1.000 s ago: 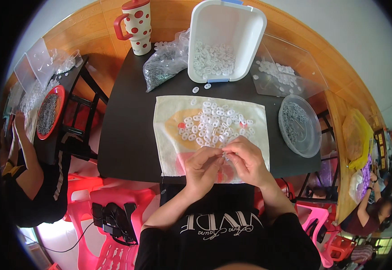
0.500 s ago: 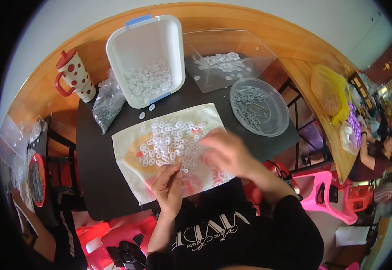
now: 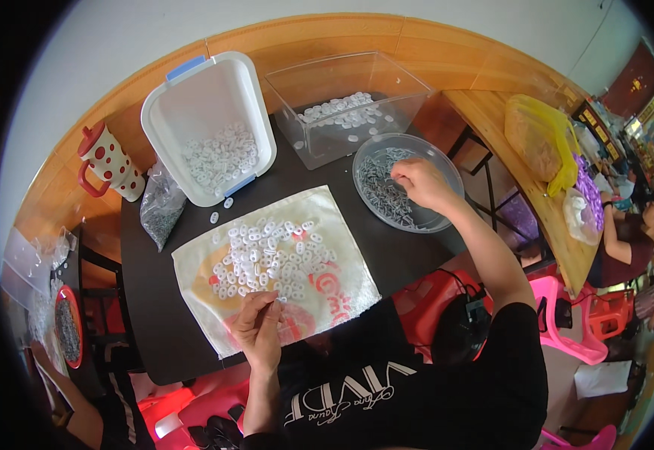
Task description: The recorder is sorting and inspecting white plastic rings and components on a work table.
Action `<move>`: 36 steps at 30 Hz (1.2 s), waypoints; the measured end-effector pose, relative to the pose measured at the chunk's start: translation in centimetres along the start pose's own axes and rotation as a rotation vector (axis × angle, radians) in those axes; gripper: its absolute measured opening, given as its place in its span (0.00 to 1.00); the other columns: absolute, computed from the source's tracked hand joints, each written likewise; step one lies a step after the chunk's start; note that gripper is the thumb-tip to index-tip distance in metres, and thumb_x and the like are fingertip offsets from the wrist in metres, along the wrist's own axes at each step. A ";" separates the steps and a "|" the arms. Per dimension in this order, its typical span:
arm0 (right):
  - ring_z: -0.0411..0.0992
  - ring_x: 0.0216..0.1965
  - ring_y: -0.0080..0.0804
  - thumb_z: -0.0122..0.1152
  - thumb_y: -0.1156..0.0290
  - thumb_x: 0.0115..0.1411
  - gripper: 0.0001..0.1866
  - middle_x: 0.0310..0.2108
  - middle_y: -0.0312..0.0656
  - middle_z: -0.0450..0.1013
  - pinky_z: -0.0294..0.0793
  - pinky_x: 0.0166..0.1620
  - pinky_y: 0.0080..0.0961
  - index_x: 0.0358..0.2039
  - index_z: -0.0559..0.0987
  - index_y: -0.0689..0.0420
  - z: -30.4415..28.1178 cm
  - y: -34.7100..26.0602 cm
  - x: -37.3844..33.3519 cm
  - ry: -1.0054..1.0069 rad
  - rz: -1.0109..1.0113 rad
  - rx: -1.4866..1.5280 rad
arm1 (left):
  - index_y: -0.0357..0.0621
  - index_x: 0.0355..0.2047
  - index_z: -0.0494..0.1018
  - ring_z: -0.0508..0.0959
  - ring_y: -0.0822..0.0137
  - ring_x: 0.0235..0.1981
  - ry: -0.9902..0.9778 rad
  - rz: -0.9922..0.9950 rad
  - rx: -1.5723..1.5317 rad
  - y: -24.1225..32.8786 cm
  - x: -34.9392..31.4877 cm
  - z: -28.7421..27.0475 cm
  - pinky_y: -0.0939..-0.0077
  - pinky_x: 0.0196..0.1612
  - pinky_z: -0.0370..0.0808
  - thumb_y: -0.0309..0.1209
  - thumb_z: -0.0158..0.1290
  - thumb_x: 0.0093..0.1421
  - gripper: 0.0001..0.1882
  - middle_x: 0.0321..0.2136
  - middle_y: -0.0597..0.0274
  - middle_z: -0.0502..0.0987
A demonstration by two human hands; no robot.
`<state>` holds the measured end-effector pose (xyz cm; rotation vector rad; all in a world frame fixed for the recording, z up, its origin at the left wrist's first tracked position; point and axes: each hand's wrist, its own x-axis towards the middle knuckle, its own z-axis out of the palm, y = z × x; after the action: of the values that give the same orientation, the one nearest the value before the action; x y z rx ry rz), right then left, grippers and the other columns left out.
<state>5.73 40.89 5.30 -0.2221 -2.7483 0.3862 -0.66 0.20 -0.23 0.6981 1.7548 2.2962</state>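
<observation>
Over the near part of a pale printed cloth (image 3: 199, 281), my left hand (image 3: 258, 330) has thumb and fingers pinched together. A speck of white shows at its fingertips, too small to name. Beyond it on the cloth lies a loose heap of small white oval plastic pieces (image 3: 263, 251) with two holes each. At the right, my right hand (image 3: 424, 184) reaches over a round clear tub (image 3: 447, 169). Its fingers are bunched and closed among small grey metal screws (image 3: 387, 191); whatever they pinch is hidden.
A tilted white bin (image 3: 169, 124) holds more white pieces, and a clear box (image 3: 327, 150) stands beside it. A plastic bag (image 3: 162, 210) of grey bits and a dotted tumbler (image 3: 117, 165) are at the left. A wooden table (image 3: 492, 142) adjoins on the right; people sit either side.
My right hand has moved from over the cloth, far and to the right, into the tub of screws. My left hand stays pinched over the cloth. The view has shifted a little.
</observation>
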 end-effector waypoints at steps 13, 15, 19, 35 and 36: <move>0.75 0.39 0.52 0.58 0.83 0.49 0.08 0.29 0.49 0.75 0.74 0.43 0.44 0.32 0.76 0.60 1.1 -1.0 1.1 -0.187 -0.310 -0.365 | 0.33 0.41 0.79 0.75 0.76 0.29 0.019 0.001 0.019 -0.3 0.0 -0.1 0.84 0.30 0.72 0.12 0.53 0.60 0.11 0.35 0.61 0.76; 0.75 0.38 0.52 0.56 0.83 0.48 0.09 0.29 0.49 0.75 0.74 0.41 0.45 0.32 0.76 0.60 0.7 -0.4 0.6 0.015 -0.233 -0.153 | 0.32 0.41 0.79 0.75 0.76 0.29 0.001 -0.008 0.020 -0.2 0.0 -0.1 0.84 0.30 0.72 0.12 0.53 0.60 0.11 0.35 0.61 0.76; 0.73 0.33 0.49 0.58 0.82 0.51 0.07 0.30 0.48 0.74 0.72 0.36 0.41 0.32 0.77 0.61 -0.5 1.3 -0.5 -0.115 -0.039 0.050 | 0.32 0.41 0.79 0.75 0.76 0.29 -0.002 -0.034 -0.025 -0.3 0.1 0.1 0.84 0.31 0.72 0.12 0.53 0.60 0.11 0.35 0.61 0.76; 0.74 0.39 0.48 0.61 0.76 0.54 0.05 0.31 0.47 0.73 0.75 0.42 0.40 0.32 0.79 0.60 5.1 -13.7 1.5 -0.153 -0.446 0.172 | 0.34 0.41 0.79 0.76 0.75 0.31 -0.029 0.000 -0.065 -0.3 -0.1 -0.2 0.84 0.34 0.73 0.11 0.53 0.60 0.12 0.38 0.60 0.77; 0.73 0.40 0.48 0.61 0.77 0.54 0.05 0.33 0.46 0.73 0.75 0.43 0.40 0.33 0.79 0.59 5.6 -14.2 1.3 -0.194 -0.364 0.067 | 0.34 0.41 0.79 0.76 0.75 0.31 -0.035 0.008 -0.069 -0.3 -0.1 -0.2 0.84 0.34 0.73 0.11 0.53 0.60 0.12 0.38 0.60 0.77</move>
<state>0.94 26.28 4.83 0.3471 -2.8752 0.4153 -0.71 0.11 -0.59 0.7304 1.6524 2.3228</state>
